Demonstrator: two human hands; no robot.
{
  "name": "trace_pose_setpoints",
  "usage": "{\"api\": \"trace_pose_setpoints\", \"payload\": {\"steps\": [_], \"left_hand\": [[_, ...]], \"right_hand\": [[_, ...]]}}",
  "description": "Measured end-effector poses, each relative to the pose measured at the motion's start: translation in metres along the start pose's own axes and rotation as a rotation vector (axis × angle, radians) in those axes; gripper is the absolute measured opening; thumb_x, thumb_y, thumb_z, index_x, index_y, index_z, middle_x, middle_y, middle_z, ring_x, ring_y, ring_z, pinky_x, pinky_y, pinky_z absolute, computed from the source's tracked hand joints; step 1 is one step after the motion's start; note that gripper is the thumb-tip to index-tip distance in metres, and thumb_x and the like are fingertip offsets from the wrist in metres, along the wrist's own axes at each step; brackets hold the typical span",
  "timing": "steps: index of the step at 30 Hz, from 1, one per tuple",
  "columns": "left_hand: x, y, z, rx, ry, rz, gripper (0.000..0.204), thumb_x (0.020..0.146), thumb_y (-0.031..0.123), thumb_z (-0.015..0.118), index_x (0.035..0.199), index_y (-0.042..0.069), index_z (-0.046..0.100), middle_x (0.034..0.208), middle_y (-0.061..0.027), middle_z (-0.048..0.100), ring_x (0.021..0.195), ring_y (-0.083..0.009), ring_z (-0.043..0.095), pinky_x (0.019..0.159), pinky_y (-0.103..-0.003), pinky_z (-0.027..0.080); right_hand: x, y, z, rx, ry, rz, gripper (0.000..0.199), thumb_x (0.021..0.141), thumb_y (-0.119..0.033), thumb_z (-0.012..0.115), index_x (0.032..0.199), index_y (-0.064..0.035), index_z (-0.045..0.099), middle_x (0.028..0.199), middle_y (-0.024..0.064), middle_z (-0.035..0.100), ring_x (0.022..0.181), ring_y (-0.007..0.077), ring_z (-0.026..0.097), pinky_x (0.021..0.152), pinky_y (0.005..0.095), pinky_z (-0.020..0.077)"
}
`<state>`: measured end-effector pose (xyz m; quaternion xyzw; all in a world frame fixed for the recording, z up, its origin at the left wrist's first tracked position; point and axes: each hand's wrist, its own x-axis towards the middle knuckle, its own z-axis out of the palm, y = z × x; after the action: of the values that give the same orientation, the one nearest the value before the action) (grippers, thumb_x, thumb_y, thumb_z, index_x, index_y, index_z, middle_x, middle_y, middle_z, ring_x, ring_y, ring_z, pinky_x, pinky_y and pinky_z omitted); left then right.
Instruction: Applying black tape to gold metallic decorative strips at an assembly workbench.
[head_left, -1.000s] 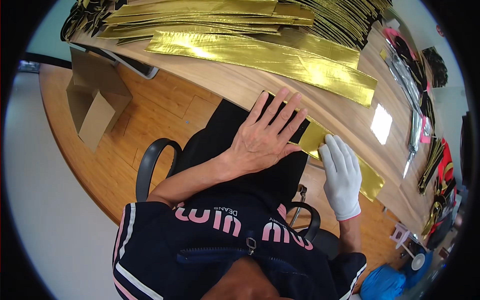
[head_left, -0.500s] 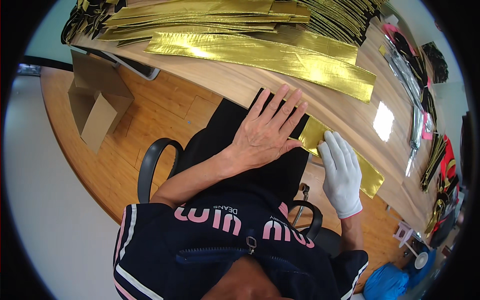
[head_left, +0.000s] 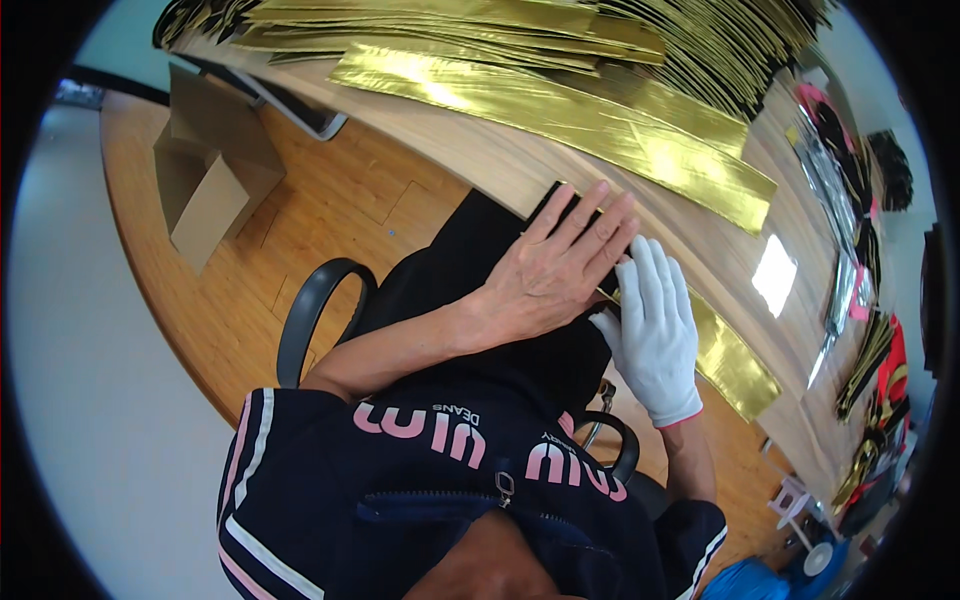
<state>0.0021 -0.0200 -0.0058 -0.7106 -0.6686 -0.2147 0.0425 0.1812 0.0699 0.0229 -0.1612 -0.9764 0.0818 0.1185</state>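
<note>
A strip of shiny gold material (head_left: 738, 362) lies along the table's near edge, its left part showing a black face. My bare left hand (head_left: 555, 265) rests flat on that black part, fingers stretched out. My right hand (head_left: 655, 330), in a white glove, lies on the strip just right of the left hand, fingers straight and nearly touching it. The middle of the strip is hidden under both hands. Just beyond them, a wide gold strip (head_left: 560, 130) lies flat on the wooden table (head_left: 480, 165).
Stacks of gold strips (head_left: 440, 30) and fanned gold-and-black pieces (head_left: 700, 50) cover the far table. Silver and pink bundles (head_left: 835, 250) lie at the right. An open cardboard box (head_left: 215, 190) stands on the floor at left. A chair armrest (head_left: 310, 310) is beside my left arm.
My gloved right hand has slid left along the strip, up against the left hand. The left hand stays on the black part. The whole view has shifted slightly.
</note>
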Motion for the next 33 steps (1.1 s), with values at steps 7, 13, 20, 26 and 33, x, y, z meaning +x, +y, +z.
{"api": "trace_pose_setpoints", "payload": {"steps": [7, 13, 20, 26, 33], "left_hand": [[-0.004, -0.025, -0.015, -0.013, -0.063, 0.087, 0.093, 0.084, 0.032, 0.079, 0.158, -0.006, 0.037, 0.167, -0.0224, 0.035, 0.156, -0.0371, 0.033, 0.129, -0.048, 0.028], [0.000, -0.031, -0.021, -0.155, -0.060, 0.074, 0.090, 0.082, 0.026, 0.080, 0.157, -0.005, 0.041, 0.165, -0.0213, 0.039, 0.155, -0.0371, 0.036, 0.129, -0.049, 0.029], [-0.013, -0.037, -0.023, -0.096, -0.012, 0.169, 0.093, 0.079, 0.026, 0.082, 0.157, -0.004, 0.041, 0.167, -0.0207, 0.037, 0.156, -0.0378, 0.034, 0.128, -0.051, 0.030], [-0.021, -0.044, -0.028, 0.030, -0.062, -0.016, 0.086, 0.081, 0.022, 0.079, 0.155, -0.005, 0.044, 0.169, -0.0212, 0.033, 0.159, -0.0375, 0.028, 0.128, -0.056, 0.023], [-0.023, -0.049, -0.011, 0.120, -0.015, 0.013, 0.098, 0.074, 0.018, 0.084, 0.160, 0.001, 0.039, 0.170, -0.0137, 0.035, 0.158, -0.0373, 0.030, 0.128, -0.059, 0.021]], "right_hand": [[0.000, 0.001, 0.002, -0.022, 0.020, -0.021, 0.079, 0.074, -0.013, 0.088, 0.142, 0.0048, 0.052, 0.154, 0.0259, 0.049, 0.143, 0.0441, 0.049, 0.119, 0.0542, 0.0409], [0.001, 0.001, 0.001, -0.001, 0.040, -0.011, 0.076, 0.075, -0.012, 0.087, 0.142, 0.0036, 0.053, 0.154, 0.0250, 0.050, 0.142, 0.0434, 0.050, 0.119, 0.0539, 0.0411], [0.001, 0.002, 0.001, 0.031, 0.039, 0.001, 0.075, 0.075, -0.011, 0.087, 0.141, 0.0027, 0.053, 0.154, 0.0244, 0.050, 0.142, 0.0433, 0.050, 0.118, 0.0537, 0.0420], [0.002, 0.002, 0.000, 0.044, 0.048, 0.003, 0.075, 0.074, -0.009, 0.086, 0.141, 0.0024, 0.054, 0.153, 0.0237, 0.051, 0.141, 0.0432, 0.051, 0.118, 0.0536, 0.0419], [0.002, 0.004, -0.003, 0.020, 0.055, 0.002, 0.074, 0.072, -0.008, 0.086, 0.138, 0.0021, 0.055, 0.150, 0.0226, 0.054, 0.140, 0.0415, 0.052, 0.117, 0.0526, 0.0422]]}}
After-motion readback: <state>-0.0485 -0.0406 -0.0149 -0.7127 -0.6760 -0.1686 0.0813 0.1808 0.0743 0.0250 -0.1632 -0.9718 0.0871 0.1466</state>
